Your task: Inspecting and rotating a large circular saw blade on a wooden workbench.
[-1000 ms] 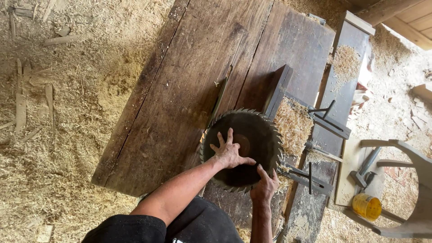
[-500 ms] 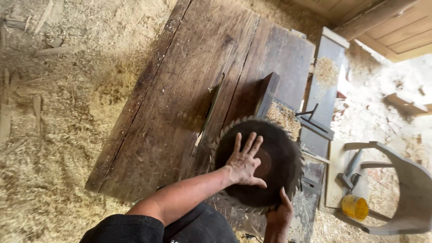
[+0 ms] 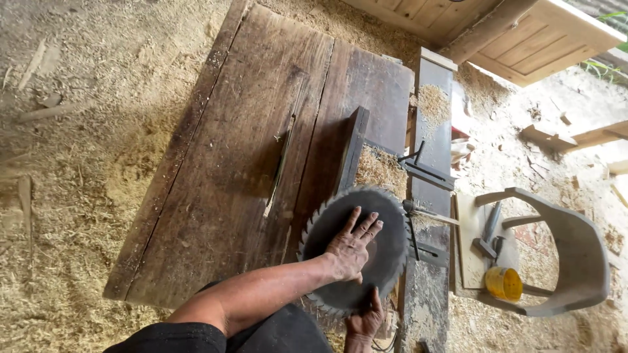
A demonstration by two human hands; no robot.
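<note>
Blade: one round toothed saw blade (image 3: 356, 252), dark and dusty, lying flat at the near right part of the wooden table (image 3: 222, 176), just beside the upright fence board (image 3: 350, 153).
Left arm: bare forearm reaches in from the lower left, low over the table's near edge, wrist almost straight, dark sleeve at the upper arm.
Left hand: the left hand (image 3: 350, 248) lies palm down on the blade's face, fingers stretched out and a little apart, pointing up and to the right; it presses flat and grips nothing.
Right hand: the right hand (image 3: 366, 321) comes up from the bottom edge under the blade's near rim; fingers curl at the teeth there, thumb raised against the rim. Whether it truly clamps the rim I cannot tell, since the blade hides part of it.
Counts: one blade, two hands, one table of several wide planks, one fence board, one narrow side plank (image 3: 435, 131), one curved wooden chair frame (image 3: 569, 255), one yellow cup (image 3: 504, 283).
Slot: a long narrow slit (image 3: 281, 163) runs along the table, left of the blade and apart from it.
Sawdust: a heap (image 3: 379, 170) sits between fence board and side plank, just beyond the blade; more covers the floor (image 3: 72, 131) all about.
Metal: dark clamp parts (image 3: 425, 170) lie on the side plank, right of the blade.
Cup: stands on a small board by the chair frame, well apart from both hands.
</note>
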